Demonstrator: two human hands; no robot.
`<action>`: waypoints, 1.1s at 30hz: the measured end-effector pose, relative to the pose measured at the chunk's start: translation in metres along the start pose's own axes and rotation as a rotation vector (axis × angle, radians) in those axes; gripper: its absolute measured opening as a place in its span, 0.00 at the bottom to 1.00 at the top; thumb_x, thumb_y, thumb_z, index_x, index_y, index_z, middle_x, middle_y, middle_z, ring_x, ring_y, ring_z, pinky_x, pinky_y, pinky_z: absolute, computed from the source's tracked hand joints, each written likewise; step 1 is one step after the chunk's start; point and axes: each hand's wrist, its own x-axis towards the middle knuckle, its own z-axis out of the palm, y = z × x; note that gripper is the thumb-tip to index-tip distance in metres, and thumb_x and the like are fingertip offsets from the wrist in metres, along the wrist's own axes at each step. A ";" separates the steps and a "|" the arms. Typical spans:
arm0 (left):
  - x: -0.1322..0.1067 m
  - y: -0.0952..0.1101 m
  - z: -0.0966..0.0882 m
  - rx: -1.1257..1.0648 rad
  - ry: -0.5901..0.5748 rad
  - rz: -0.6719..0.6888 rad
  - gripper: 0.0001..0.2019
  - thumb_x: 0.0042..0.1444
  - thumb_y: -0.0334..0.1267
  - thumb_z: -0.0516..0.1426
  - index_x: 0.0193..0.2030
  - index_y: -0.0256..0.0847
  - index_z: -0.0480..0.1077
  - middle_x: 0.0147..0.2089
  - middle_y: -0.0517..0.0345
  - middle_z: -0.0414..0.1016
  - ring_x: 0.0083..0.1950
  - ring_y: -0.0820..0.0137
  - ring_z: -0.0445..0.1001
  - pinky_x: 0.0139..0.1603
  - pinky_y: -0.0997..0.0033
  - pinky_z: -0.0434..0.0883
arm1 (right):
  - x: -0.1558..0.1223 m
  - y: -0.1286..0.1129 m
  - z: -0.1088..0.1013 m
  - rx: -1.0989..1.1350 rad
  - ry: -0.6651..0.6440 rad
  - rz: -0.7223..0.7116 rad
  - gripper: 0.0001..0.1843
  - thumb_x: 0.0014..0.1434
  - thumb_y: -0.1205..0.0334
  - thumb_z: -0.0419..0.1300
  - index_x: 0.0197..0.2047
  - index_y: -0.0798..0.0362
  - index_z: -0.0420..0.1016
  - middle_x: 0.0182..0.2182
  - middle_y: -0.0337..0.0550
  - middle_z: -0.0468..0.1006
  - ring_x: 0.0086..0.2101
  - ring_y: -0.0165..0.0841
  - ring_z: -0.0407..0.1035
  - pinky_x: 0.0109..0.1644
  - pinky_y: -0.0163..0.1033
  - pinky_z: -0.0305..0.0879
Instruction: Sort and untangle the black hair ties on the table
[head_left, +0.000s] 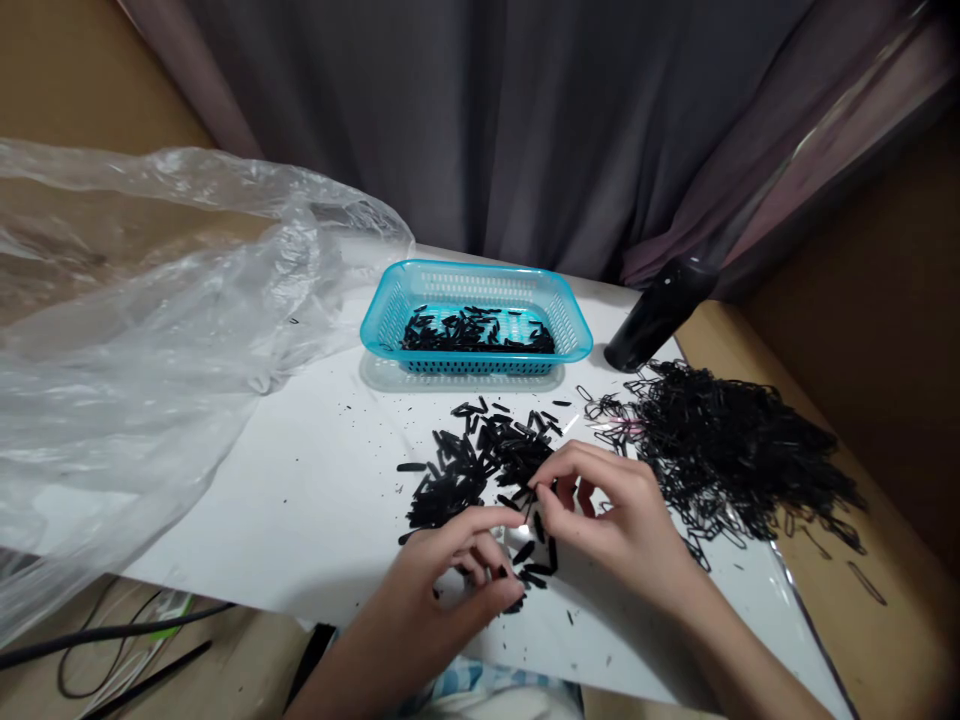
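Note:
My right hand (611, 500) pinches a thin black piece (529, 505) between thumb and index finger, over a loose heap of small flat black strips (450, 480). Just to its left, my left hand (461, 570) has its index finger stretched toward that piece, the tip close to it. Its thumb and other fingers are curled together, with something dark and small between them that I cannot make out. More black strips (525, 552) lie on the white tabletop (315, 500) under and between both hands.
Behind the heap stands a blue plastic basket (480, 270) holding similar black strips. A large pile of thin black loops (735, 440) lies at right, near a black cylinder (660, 315). Clear plastic sheeting (150, 330) covers the left side; cables (112, 640) hang below the edge.

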 end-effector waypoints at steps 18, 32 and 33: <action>0.013 -0.026 -0.026 0.762 0.432 0.272 0.10 0.64 0.36 0.56 0.51 0.48 0.70 0.57 0.52 0.74 0.59 0.56 0.71 0.58 0.51 0.65 | 0.005 0.044 -0.061 -0.522 0.316 0.106 0.05 0.63 0.60 0.61 0.42 0.50 0.73 0.35 0.42 0.73 0.33 0.35 0.70 0.36 0.40 0.66; 0.013 -0.031 -0.024 0.702 0.353 0.252 0.11 0.64 0.37 0.55 0.52 0.47 0.71 0.59 0.52 0.73 0.61 0.58 0.71 0.61 0.51 0.69 | 0.003 0.028 0.008 -0.352 -0.047 0.147 0.19 0.64 0.56 0.61 0.58 0.48 0.70 0.52 0.52 0.73 0.52 0.47 0.69 0.54 0.56 0.69; 0.013 -0.031 -0.024 0.699 0.355 0.261 0.10 0.64 0.37 0.55 0.52 0.47 0.71 0.58 0.52 0.73 0.60 0.58 0.71 0.62 0.50 0.68 | 0.005 0.029 0.010 -0.343 0.003 0.123 0.17 0.65 0.58 0.59 0.56 0.48 0.71 0.51 0.51 0.73 0.52 0.46 0.68 0.55 0.55 0.68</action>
